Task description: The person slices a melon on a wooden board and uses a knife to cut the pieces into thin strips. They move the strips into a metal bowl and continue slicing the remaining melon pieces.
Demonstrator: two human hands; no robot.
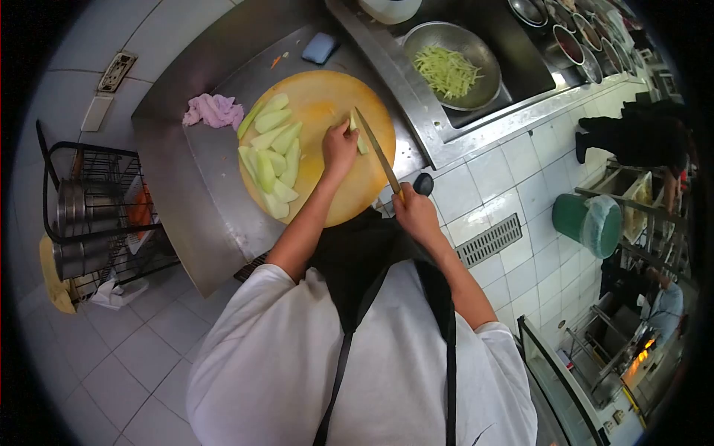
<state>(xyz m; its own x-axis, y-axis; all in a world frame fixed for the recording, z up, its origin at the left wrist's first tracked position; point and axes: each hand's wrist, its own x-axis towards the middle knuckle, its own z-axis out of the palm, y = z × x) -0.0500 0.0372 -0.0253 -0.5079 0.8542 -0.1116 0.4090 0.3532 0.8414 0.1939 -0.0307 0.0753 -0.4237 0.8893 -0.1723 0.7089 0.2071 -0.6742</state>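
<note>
My right hand [416, 215] is wrapped around the handle of a long kitchen knife [378, 151], whose blade points away from me across the right side of a round yellowed cutting board [327, 201]. Beside the blade, my left hand [340, 151] grips a pale green vegetable piece [362, 143] against the board, fingers close to the edge. Several peeled, pale green vegetable wedges [265, 171] lie in a loose pile on the board's left part. Small orange smears mark its surface.
A metal bowl [487, 70] of green vegetable strips [446, 72] stands in the sink area at upper right. A pink cloth [213, 111] and blue sponge [320, 48] lie by the board. At left is a wire rack [111, 193] with pots. Other people [639, 137] stand far right.
</note>
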